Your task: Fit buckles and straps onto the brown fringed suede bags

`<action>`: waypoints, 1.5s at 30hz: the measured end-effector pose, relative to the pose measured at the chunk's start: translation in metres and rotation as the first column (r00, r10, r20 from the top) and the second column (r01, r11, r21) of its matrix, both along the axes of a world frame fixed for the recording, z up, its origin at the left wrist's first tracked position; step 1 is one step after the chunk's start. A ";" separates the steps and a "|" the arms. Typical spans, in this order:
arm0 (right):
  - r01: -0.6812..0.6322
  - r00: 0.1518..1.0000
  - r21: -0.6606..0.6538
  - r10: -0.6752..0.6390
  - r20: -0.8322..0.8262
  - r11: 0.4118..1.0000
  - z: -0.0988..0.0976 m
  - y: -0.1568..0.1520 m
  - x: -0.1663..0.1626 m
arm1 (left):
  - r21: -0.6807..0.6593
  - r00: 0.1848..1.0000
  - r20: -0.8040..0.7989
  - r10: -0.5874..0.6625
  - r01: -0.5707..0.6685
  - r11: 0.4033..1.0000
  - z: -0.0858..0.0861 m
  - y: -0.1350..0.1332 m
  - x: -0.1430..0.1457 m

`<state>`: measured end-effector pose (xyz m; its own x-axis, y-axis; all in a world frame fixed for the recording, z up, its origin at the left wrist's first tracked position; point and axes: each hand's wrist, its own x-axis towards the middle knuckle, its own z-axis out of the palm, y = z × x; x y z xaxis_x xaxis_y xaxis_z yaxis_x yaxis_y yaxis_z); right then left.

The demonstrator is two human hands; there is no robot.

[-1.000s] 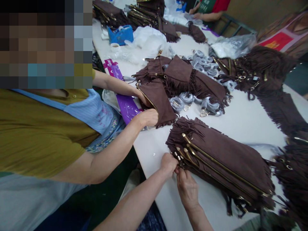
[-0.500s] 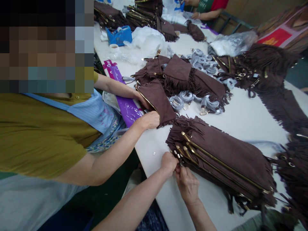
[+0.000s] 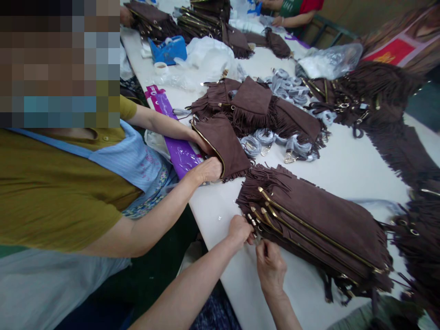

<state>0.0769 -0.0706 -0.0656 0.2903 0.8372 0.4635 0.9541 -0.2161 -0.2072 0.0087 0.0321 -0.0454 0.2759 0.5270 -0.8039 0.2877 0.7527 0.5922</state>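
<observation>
The stacked brown bags [image 3: 326, 215] lie beyond and rightward of the hands [image 3: 240, 230].

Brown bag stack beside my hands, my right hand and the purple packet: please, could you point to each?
Brown bag stack [image 3: 319, 211]: head view, on its uppermost brown panel.
Your right hand [image 3: 272, 266]: head view, on the back of it.
Purple packet [image 3: 181, 156]: head view, on its glossy wider part.

Purple packet [image 3: 182, 156]: white letters on its magenta end, at 10 o'clock; not legible.
Blue apron [image 3: 113, 151]: pink lettering at 9 o'clock, too blurred to read.
Green garment [image 3: 290, 10]: white characters at 1 o'clock, unreadable.
Red panel [image 3: 394, 51]: yellow mark at 2 o'clock, unreadable.
</observation>
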 end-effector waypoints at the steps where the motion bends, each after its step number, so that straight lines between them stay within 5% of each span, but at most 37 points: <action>1: -0.050 0.999 -0.011 0.050 0.004 0.999 0.001 0.000 0.000 | 0.004 1.000 -0.003 -0.005 0.005 1.000 -0.001 0.000 0.000; 9: -0.185 0.935 -0.138 0.217 0.282 0.973 0.002 0.007 -0.001 | 0.042 0.997 -0.080 -0.017 0.021 0.999 -0.016 -0.002 0.004; 23: -0.127 0.949 -0.040 0.133 0.285 0.991 -0.002 0.009 -0.001 | 0.055 0.999 -0.051 0.002 0.000 0.999 -0.020 -0.005 0.003; 34: 0.171 0.983 -0.114 -0.177 -0.046 0.979 -0.010 -0.010 0.003 | 0.015 0.999 0.027 0.037 -0.037 0.999 -0.013 -0.004 0.000; 37: 0.122 0.963 -0.319 -0.190 -0.192 0.940 -0.001 -0.022 0.004 | 0.016 0.999 0.037 0.040 -0.041 0.999 -0.013 -0.004 0.000; 41: 0.076 0.742 -0.462 -0.360 -0.565 0.883 0.009 -0.021 0.005 | 0.027 0.998 0.045 0.043 -0.044 0.999 -0.013 -0.006 0.003; 45: 0.115 0.215 -0.366 -0.383 -0.898 0.923 0.007 0.008 0.002 | 0.062 0.999 0.038 0.028 -0.030 0.998 -0.011 -0.010 0.004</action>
